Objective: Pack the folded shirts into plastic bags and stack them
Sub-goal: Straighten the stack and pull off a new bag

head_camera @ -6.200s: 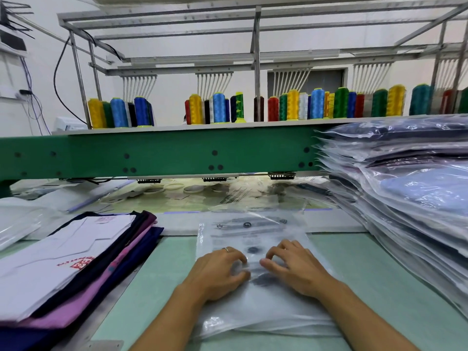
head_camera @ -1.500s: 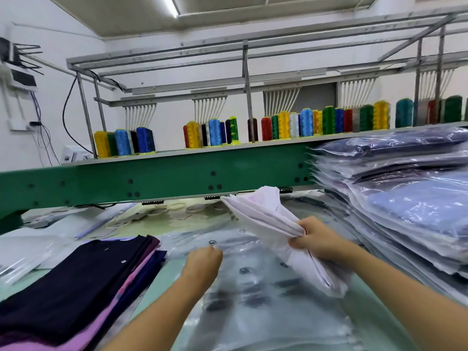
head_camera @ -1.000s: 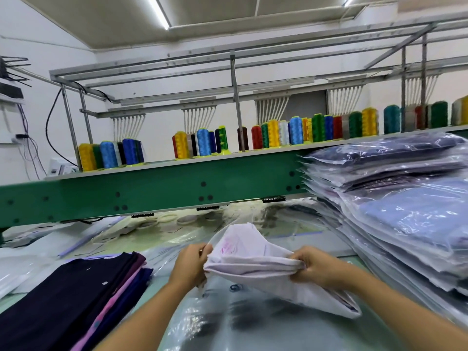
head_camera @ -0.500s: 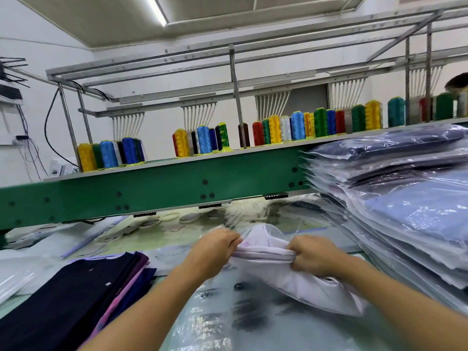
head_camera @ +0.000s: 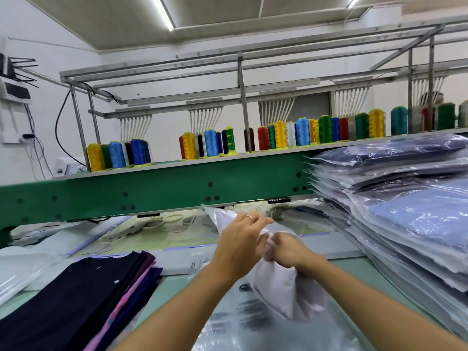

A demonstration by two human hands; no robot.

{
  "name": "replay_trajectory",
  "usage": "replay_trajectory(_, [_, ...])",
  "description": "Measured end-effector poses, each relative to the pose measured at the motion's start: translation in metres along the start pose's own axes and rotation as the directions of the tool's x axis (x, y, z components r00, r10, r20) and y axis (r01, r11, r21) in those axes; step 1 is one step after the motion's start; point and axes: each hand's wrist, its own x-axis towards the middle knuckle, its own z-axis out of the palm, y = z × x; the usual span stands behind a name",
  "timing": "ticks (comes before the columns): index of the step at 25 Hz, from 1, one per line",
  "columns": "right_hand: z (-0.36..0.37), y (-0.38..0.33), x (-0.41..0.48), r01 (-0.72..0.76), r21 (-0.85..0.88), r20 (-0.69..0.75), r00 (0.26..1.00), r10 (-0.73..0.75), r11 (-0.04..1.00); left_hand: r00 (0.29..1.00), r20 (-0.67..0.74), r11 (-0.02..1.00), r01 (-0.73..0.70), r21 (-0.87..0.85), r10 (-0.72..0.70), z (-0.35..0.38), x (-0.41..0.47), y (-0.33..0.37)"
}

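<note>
Hands during bagging, located with reference to the green beam (head_camera: 164,196) of the machine across the back of the counter (head_camera: 359,271). The left hand (head_camera: 240,245) and right hand (head_camera: 287,253) met just in front of and below the beam's middle, nearly touching.

The left hand, a ring on one finger, pinched the clear film of a plastic bag (head_camera: 217,220) and held it raised, so that one corner of the bag stood up against the beam's lower edge. This hold probably served to keep the mouth open and taut.

The right hand was curled tightly round a bunched end of the white shirt (head_camera: 278,285), knuckles toward the beam, apparently feeding the shirt into the opening. The rest of the shirt sagged below the wrist, away from the beam and above the counter. How much of it lay inside the film could not be told.

More empty bags (head_camera: 240,328) lay flat on the counter beneath the forearms, presumably as the next supply.

In front of the beam's left half lay a pile of folded shirts (head_camera: 76,300), dark on top with pink and purple edges showing. They were unbagged and within the left hand's reach.

At the beam's right end rose the stack of bagged shirts (head_camera: 410,224), higher than the beam's top edge, the likely destination for the white shirt once sealed.

Thread cones (head_camera: 279,134) stood in a row on top of the beam.
</note>
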Motion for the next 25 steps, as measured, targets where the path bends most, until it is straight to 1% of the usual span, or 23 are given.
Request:
replay_trajectory(1, [0.003,-0.001,-0.002,-0.03,0.086,-0.015,0.999,0.031,0.996,0.993,0.026,0.993,0.113,0.037,-0.114,-0.001,-0.007,-0.009])
replay_trajectory(2, [0.006,0.0,-0.002,-0.063,0.153,-0.031,0.997,0.069,0.986,0.958,0.087,0.962,0.273,0.007,-0.273,-0.001,-0.014,-0.018])
replay_trajectory(3, [0.009,-0.001,-0.003,-0.086,0.186,-0.043,0.994,0.096,0.979,0.89,0.184,0.894,0.438,-0.092,-0.418,-0.003,-0.021,-0.024])
replay_trajectory(4, [0.011,-0.002,-0.002,-0.107,0.2,-0.063,0.991,0.122,0.974,0.815,0.305,0.792,0.565,-0.231,-0.492,-0.004,-0.028,-0.029])
replay_trajectory(5, [0.014,-0.003,-0.001,-0.13,0.192,-0.083,0.986,0.148,0.973,0.764,0.415,0.676,0.638,-0.369,-0.494,-0.004,-0.034,-0.033])
replay_trajectory(6, [0.018,-0.003,0.003,-0.164,0.177,-0.107,0.977,0.184,0.97,0.737,0.492,0.571,0.673,-0.471,-0.463,-0.004,-0.04,-0.033])
replay_trajectory(7, [0.022,-0.004,0.005,-0.192,0.181,-0.11,0.971,0.214,0.964,0.714,0.554,0.486,0.699,-0.525,-0.428,-0.006,-0.046,-0.032])
replay_trajectory(8, [0.026,-0.006,0.008,-0.225,0.152,-0.079,0.968,0.239,0.962,0.697,0.603,0.43,0.715,-0.551,-0.387,-0.006,-0.051,-0.031])
replay_trajectory(9, [0.031,-0.009,0.01,-0.248,0.074,-0.044,0.967,0.251,0.966,0.686,0.637,0.396,0.726,-0.562,-0.351,-0.005,-0.055,-0.03])
replay_trajectory(10, [0.034,-0.013,0.013,-0.272,-0.005,-0.026,0.962,0.271,0.962,0.68,0.657,0.377,0.73,-0.57,-0.325,-0.005,-0.058,-0.029])
replay_trajectory(11, [0.036,-0.016,0.017,-0.284,-0.05,-0.058,0.958,0.281,0.958,0.675,0.669,0.36,0.735,-0.575,-0.31,-0.005,-0.06,-0.029])
replay_trajectory(13, [0.042,-0.017,0.025,-0.312,-0.049,-0.123,0.945,0.304,0.949,0.668,0.687,0.34,0.741,-0.58,-0.286,-0.006,-0.065,-0.031])
replay_trajectory(15, [0.046,-0.019,0.032,-0.313,-0.147,-0.191,0.94,0.284,0.938,0.648,0.719,0.31,0.757,-0.575,-0.252,-0.01,-0.069,-0.036])
replay_trajectory(17, [0.054,-0.016,0.038,-0.328,-0.181,-0.215,0.933,0.288,0.927,0.624,0.753,0.279,0.776,-0.565,-0.208,-0.015,-0.072,-0.042])
replay_trajectory(19, [0.066,-0.008,0.046,-0.316,-0.264,-0.148,0.947,0.286,0.911,0.603,0.783,0.266,0.788,-0.555,-0.151,-0.018,-0.076,-0.046])
replay_trajectory(20, [0.07,-0.004,0.052,-0.288,-0.295,-0.104,0.958,0.269,0.911,0.592,0.795,0.26,0.794,-0.55,-0.128,-0.019,-0.078,-0.047])
replay_trajectory(23, [0.078,0.004,0.066,-0.189,-0.314,-0.158,0.977,0.146,0.93,0.568,0.814,0.248,0.811,-0.529,-0.12,-0.018,-0.085,-0.057])
replay_trajectory(25, [0.078,0.003,0.069,-0.114,-0.448,-0.186,0.982,0.032,0.887,0.563,0.812,0.276,0.814,-0.511,-0.157,-0.016,-0.09,-0.064])
